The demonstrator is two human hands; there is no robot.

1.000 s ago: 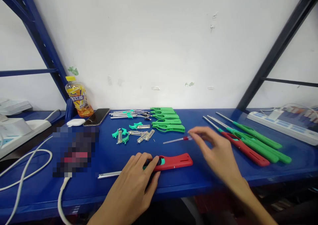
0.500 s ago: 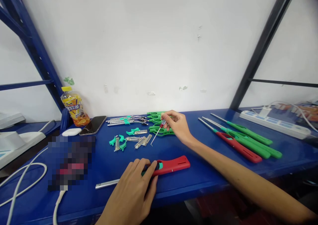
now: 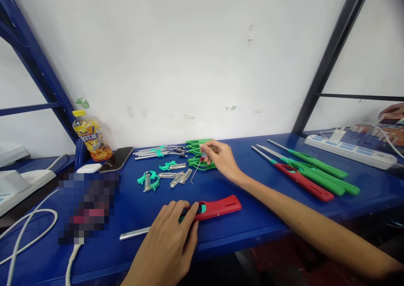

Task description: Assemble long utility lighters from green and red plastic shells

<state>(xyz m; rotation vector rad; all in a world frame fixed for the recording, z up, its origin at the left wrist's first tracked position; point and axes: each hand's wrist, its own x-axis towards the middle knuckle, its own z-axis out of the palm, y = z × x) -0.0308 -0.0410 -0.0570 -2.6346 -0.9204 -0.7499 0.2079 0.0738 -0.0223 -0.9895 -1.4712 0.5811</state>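
A red long-necked gas lighter (image 3: 221, 207) lies on the blue table, its metal tube pointing left. My left hand (image 3: 170, 235) is closed over the lighter's middle, hiding part of the handle and neck. My right hand (image 3: 221, 157) pinches a small screwdriver (image 3: 197, 170) by its clear and red handle, the thin shaft slanting down left to a bent tip. Behind that hand lie green handle shells (image 3: 193, 147), partly covered. Left of the screwdriver tip are clear fuel tanks (image 3: 179, 179) and teal triggers (image 3: 154, 181). Metal tubes (image 3: 158, 152) with teal pieces lie farther back.
Several green and red lighters (image 3: 315, 172) lie at right, before a white power strip (image 3: 350, 151). A person's hand (image 3: 394, 111) shows at far right. At left are a drink bottle (image 3: 93, 139), a phone (image 3: 116, 160), a white case (image 3: 89, 168) and a cable (image 3: 72, 260).
The view has shifted slightly. My right hand and screwdriver stay over the green shells, and my left hand stays on the red lighter. Another person's hand has appeared at far right.
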